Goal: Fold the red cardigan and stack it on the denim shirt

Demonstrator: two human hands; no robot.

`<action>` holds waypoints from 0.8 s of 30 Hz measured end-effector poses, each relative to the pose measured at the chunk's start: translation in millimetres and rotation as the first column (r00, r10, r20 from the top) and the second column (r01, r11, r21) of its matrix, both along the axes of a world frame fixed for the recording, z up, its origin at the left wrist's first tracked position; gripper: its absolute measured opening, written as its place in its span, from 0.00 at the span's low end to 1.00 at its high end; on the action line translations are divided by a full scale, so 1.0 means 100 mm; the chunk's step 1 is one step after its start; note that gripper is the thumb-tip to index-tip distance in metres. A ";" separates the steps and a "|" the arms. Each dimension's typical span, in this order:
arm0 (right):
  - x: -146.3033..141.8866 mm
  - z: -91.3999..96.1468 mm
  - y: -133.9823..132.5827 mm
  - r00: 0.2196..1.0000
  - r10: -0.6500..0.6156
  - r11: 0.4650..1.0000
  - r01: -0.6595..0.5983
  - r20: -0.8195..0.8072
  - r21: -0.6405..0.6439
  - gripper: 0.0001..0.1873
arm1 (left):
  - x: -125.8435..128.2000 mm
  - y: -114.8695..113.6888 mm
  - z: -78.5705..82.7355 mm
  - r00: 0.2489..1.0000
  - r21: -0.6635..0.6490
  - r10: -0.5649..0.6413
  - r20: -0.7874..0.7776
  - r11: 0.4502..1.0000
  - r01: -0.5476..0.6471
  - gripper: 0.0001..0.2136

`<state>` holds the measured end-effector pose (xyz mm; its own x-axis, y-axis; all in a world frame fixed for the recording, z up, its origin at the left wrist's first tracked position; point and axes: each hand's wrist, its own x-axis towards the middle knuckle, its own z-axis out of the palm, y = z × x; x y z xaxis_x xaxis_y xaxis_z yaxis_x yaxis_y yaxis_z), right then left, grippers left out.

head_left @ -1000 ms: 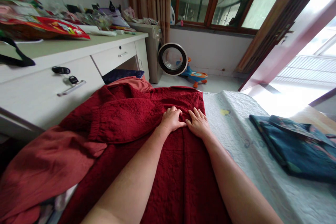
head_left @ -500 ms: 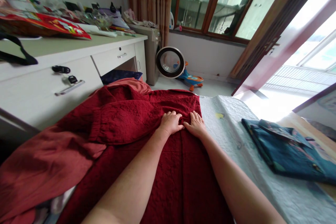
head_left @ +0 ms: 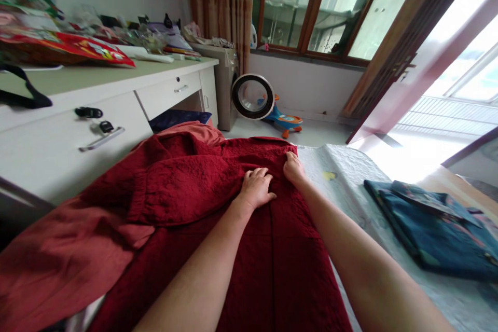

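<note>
A dark red quilted garment (head_left: 202,187) lies spread over the bed's pale quilted cover (head_left: 346,171). My left hand (head_left: 257,187) rests flat on the red cloth near its far end, fingers stretched out. My right hand (head_left: 293,167) reaches farther along the cloth toward its far edge, fingers curled down onto the fabric. A lighter red piece (head_left: 58,264) of cloth bunches at the near left.
A folded blue patterned cloth (head_left: 436,223) lies on the bed at right. A white desk (head_left: 116,98) with drawers and cluttered top stands at left. A washing machine (head_left: 229,83), a round fan (head_left: 252,96) and a toy car (head_left: 286,119) sit by the window.
My right hand has slid forward along the red cloth toward its far edge. My left hand has stayed almost where it was.
</note>
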<state>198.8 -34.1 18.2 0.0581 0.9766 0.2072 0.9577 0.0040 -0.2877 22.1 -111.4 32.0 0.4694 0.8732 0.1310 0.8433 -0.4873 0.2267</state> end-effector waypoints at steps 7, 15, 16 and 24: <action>-0.07 -0.18 0.17 0.999 0.041 0.998 -0.039 0.024 -0.047 0.29 | 0.00 0.00 -0.03 1.000 -0.039 0.003 0.007 0.999 -0.003 0.24; 0.10 -0.09 0.38 1.000 0.023 1.000 -0.023 -0.002 -0.018 0.20 | 0.03 -0.04 -0.05 1.000 -0.054 0.023 -0.002 0.998 -0.023 0.23; 0.12 -0.08 0.41 1.000 0.011 1.000 -0.011 -0.010 -0.008 0.20 | 0.04 -0.05 -0.05 1.000 -0.048 0.025 -0.003 0.999 -0.025 0.23; 0.10 -0.17 0.42 0.996 -0.088 0.995 0.088 -0.009 0.055 0.22 | 0.07 -0.08 -0.06 0.999 -0.030 0.043 0.000 0.999 -0.043 0.23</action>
